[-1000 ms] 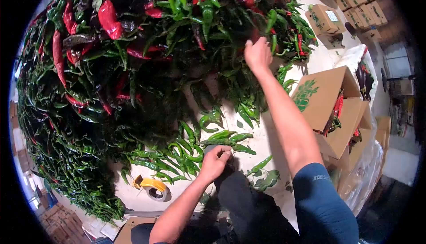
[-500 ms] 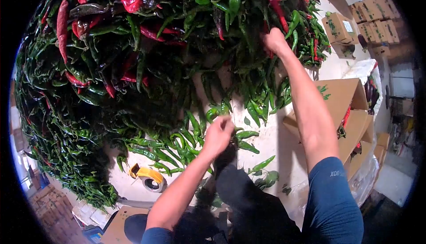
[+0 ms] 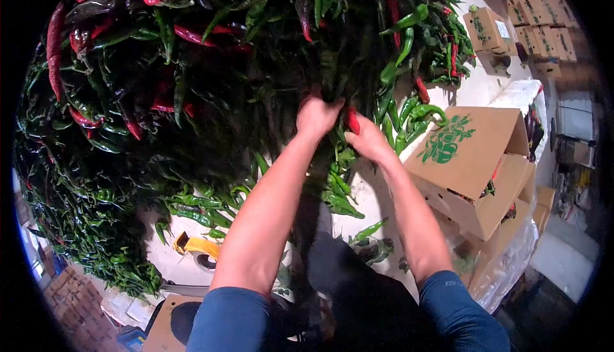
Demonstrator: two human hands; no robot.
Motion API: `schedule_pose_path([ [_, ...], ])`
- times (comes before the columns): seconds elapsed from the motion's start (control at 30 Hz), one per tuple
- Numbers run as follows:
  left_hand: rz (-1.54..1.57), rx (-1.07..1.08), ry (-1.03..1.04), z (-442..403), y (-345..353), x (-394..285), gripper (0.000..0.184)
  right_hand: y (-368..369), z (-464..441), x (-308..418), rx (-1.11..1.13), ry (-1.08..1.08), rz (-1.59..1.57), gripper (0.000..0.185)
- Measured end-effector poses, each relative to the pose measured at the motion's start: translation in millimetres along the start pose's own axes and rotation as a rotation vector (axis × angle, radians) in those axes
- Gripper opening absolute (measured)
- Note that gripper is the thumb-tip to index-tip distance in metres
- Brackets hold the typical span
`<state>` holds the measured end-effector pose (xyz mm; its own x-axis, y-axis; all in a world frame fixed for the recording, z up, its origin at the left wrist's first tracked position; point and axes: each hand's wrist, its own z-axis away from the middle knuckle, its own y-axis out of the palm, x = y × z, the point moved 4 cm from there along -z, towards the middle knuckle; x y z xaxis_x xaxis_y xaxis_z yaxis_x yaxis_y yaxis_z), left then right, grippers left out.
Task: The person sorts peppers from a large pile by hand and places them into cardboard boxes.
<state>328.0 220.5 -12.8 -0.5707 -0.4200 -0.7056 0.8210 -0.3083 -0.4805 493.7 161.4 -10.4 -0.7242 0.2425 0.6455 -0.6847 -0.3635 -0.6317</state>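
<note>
Green and red peppers, too many to count, make one heap point(image 3: 83, 141) filling the left and upper middle of the frame. One brown carton flap point(image 3: 160, 329) shows at lower left, then one yellow tape dispenser point(image 3: 199, 248) on the pale surface point(image 3: 160, 249). Near the centre, the left hand point(image 3: 318, 120) reaches into the heap; its fingertips are hidden, so I cannot tell its grip. Just right of it, one red pepper point(image 3: 352, 120) touches the curled fingers of the right hand point(image 3: 369, 138); how firmly it is held, I cannot tell. The right sleeve point(image 3: 457, 304), lower right, bears faint lettering, unreadable. Right of centre, one open carton point(image 3: 473, 147) carries a green plant print. Another carton point(image 3: 489, 32), upper right, has one white label, too small to read, beside stacked cartons point(image 3: 543, 25) with green prints.
</note>
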Motion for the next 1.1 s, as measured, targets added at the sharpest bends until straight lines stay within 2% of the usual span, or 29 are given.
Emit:
schedule_pose_path([
  [0.03,-0.021,0.018,0.017,13,-2,0,0.068,2,14,8,-0.024,-0.026,-0.001,0.03],
  [0.1,-0.066,0.055,0.045,35,-8,16,0.061,9,39,5,-0.054,0.067,0.038,0.036],
  [0.17,-0.048,0.006,0.201,60,-9,47,0.046,27,55,-20,-0.005,0.078,-0.209,0.041],
  [0.23,-0.136,0.033,0.343,91,-7,81,0.038,24,82,-18,0.187,0.361,-0.556,0.038],
  [0.3,-0.173,0.111,0.222,128,-25,80,0.031,10,111,-5,0.393,0.564,-0.93,0.035],
  [0.33,-0.214,0.086,0.226,139,-32,88,0.029,8,123,-4,0.374,0.629,-1.084,0.033],
  [0.37,-0.179,0.173,0.175,144,-40,96,0.029,9,129,-11,0.434,0.631,-1.209,0.031],
  [0.43,-0.377,0.152,0.154,158,-55,108,0.028,4,144,-15,0.441,0.633,-1.327,0.025],
  [0.53,-0.601,0.389,0.058,175,-70,119,0.027,6,153,-22,0.506,0.636,-1.34,0.02],
  [0.63,-0.679,0.232,0.198,192,-82,104,0.025,7,160,-18,0.401,0.66,-1.298,0.02],
  [0.67,-0.665,-0.014,0.404,198,-84,82,0.023,14,162,-20,0.4,0.628,-1.424,0.016],
  [0.7,-0.553,-0.112,0.468,200,-84,64,0.023,16,164,-26,0.378,0.659,-1.399,0.014],
  [0.77,-0.205,-0.068,0.411,195,-69,51,0.024,21,168,-19,0.335,0.722,-1.347,0.01],
  [0.83,0.161,0.189,0.077,190,-38,49,0.025,31,169,-16,0.255,0.66,-1.194,0.009],
  [0.87,0.271,0.249,0.056,186,-22,51,0.026,35,169,-19,0.111,0.664,-1.09,0.01],
  [0.93,0.211,0.12,0.102,188,-7,49,0.023,34,167,-22,-0.13,0.601,-0.977,0.011],
  [0.97,0.229,0.059,0.121,190,-3,48,0.023,28,161,-19,-0.264,0.419,-0.747,0.012],
  [1.03,0.006,-0.087,0.357,189,0,39,0.025,18,149,-8,-0.51,0.061,-0.272,0.013],
  [1.1,-0.191,-0.181,0.62,187,8,23,0.028,20,128,-17,-0.443,0.029,-0.358,0.017],
])
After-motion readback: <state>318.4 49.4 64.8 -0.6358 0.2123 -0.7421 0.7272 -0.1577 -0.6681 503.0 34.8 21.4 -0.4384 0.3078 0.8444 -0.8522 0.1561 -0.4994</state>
